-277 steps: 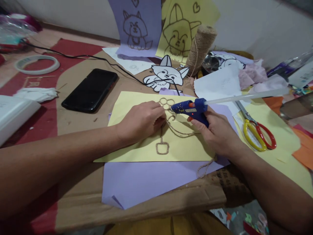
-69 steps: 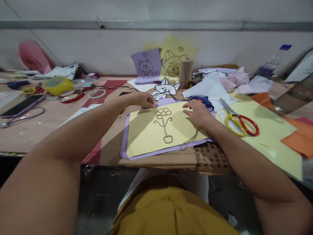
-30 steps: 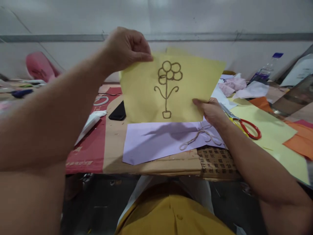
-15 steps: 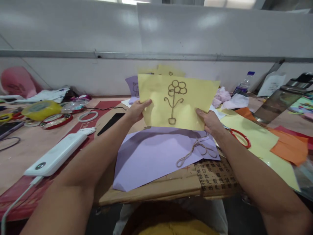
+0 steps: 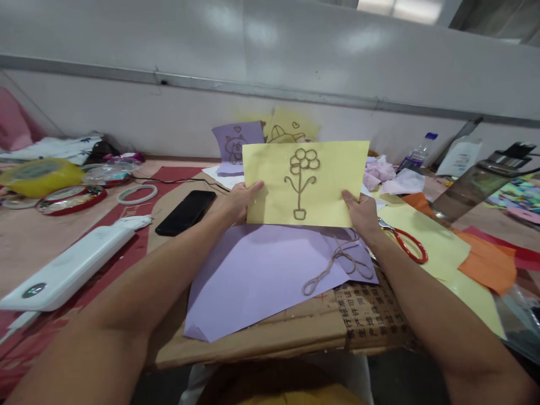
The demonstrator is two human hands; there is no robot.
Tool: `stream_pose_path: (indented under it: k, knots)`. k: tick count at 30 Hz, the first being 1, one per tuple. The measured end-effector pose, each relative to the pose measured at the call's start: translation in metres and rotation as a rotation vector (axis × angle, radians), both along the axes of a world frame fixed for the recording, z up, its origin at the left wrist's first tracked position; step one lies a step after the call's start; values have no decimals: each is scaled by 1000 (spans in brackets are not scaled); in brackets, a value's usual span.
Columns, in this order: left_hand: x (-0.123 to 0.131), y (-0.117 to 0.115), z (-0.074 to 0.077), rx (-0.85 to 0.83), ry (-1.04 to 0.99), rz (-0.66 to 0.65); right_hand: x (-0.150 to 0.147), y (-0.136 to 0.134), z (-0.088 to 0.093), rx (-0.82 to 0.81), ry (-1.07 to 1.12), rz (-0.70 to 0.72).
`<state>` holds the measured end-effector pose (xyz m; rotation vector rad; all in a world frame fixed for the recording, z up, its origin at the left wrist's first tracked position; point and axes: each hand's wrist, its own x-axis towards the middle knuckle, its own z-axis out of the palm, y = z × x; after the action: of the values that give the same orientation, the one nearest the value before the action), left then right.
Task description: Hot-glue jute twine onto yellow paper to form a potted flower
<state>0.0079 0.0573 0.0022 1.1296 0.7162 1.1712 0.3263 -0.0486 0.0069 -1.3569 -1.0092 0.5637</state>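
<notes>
Between my two hands a yellow sheet of paper point(image 5: 270, 185) stands nearly upright, bearing a potted flower outlined in brown twine. My left hand point(image 5: 244, 201) pinches its left edge, thumb on the front. At the lower right edge my right hand point(image 5: 361, 212) grips it the same way; the fingers behind the sheet are hidden. Below it lies a purple sheet of paper point(image 5: 253, 270) on a cardboard piece point(image 5: 295, 332). A loose length of twine point(image 5: 324, 270) is looped on the purple sheet. Red-handled scissors point(image 5: 411, 246) rest beside my right wrist, partly covered.
Behind stand a purple picture of an animal point(image 5: 234, 143) and another yellow picture point(image 5: 291, 126). To the left are a black phone point(image 5: 186, 212), a white power bank point(image 5: 71, 267) and tape rolls point(image 5: 137, 194). A dark bottle point(image 5: 472, 185) leans at right, near orange paper point(image 5: 489, 261).
The yellow sheet is held a little lower and flatter to my view, showing more of the pictures behind. My view has shifted slightly. Both hands keep their hold.
</notes>
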Motion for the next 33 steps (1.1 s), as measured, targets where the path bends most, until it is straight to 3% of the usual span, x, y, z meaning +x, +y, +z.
stream_pose_path:
  k: [9, 15, 19, 23, 30, 33]
  knots:
    - [-7, 2, -7, -71, 13, 22, -17, -4, 0, 38, 305, 160]
    - [-9, 1, -13, -111, -58, -69, -17, -6, 4, 77, 377, 175]
    - [-9, -3, -9, -109, -87, -88, -18, -7, 8, 120, 366, 208]
    - [-21, 3, 14, -77, -68, -139, -14, -8, 14, 80, 338, 233]
    - [-48, 31, 86, 217, 62, -101, -6, -15, 24, -38, 314, 388]
    - [-41, 37, 96, 166, 111, -108, -6, -19, 29, 19, 326, 416]
